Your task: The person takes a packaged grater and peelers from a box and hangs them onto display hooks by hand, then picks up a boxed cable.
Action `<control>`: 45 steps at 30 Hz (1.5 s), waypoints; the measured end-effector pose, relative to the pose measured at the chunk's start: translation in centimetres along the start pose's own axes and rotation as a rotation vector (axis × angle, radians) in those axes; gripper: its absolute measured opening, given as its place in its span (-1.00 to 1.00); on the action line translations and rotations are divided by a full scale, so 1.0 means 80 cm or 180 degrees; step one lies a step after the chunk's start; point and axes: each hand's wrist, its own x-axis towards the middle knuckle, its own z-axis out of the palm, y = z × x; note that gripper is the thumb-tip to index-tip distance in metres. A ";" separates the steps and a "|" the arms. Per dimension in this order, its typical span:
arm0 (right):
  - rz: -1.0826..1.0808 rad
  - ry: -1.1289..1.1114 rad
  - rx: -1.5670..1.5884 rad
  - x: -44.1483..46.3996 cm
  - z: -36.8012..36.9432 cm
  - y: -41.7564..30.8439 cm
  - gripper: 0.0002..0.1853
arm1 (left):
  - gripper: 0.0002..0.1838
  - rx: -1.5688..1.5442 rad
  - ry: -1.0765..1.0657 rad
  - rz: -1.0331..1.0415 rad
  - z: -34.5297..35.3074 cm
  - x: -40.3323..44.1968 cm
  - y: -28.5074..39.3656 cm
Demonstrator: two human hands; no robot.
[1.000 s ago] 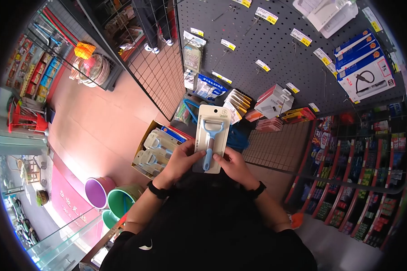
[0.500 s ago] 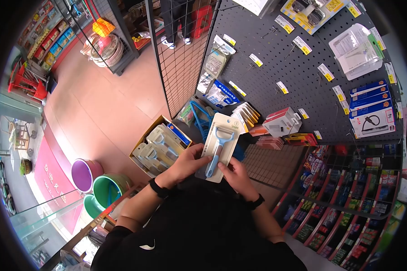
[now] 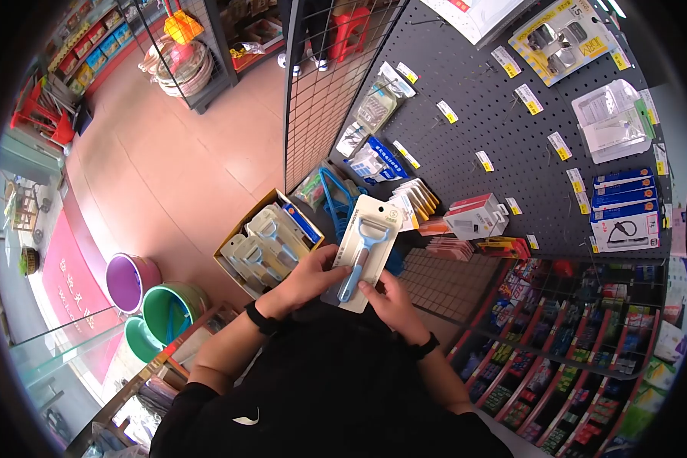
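Observation:
A packaged peeler (image 3: pixel 365 252) with a blue and grey handle, on a pale card, is held in front of my chest, its top leaning to the right. My left hand (image 3: pixel 310 278) grips the card's left edge, thumb on the front. My right hand (image 3: pixel 393 301) pinches the lower right edge, thumb also on the front. Just left of the card stands an open cardboard box (image 3: pixel 227 263) holding several similar peeler packs (image 3: pixel 258 256) and a blue pack.
A dark pegboard (image 3: pixel 473 122) with price tags and hanging packs rises at the upper right. Racks of small goods (image 3: pixel 557 359) fill the lower right. Purple (image 3: pixel 133 282) and green (image 3: pixel 172 309) tubs stand left. A person (image 3: pixel 313 38) is behind the wire grid (image 3: pixel 336 91).
The view has swung, shifting the pegboard and wire grid rightward. The pack has gone from upright to leaning right, with both hands still on it.

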 end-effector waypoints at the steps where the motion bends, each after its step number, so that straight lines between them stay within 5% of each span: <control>1: 0.0005 -0.0004 -0.0009 0.000 0.002 -0.001 -0.63 | -0.64 0.0017 0.0026 -0.0021 -0.002 -0.001 -0.001; 45: 0.0868 -0.0664 -0.0348 0.030 0.049 -0.024 -0.64 | -0.61 -0.0354 0.0440 -0.0274 -0.061 -0.028 -0.050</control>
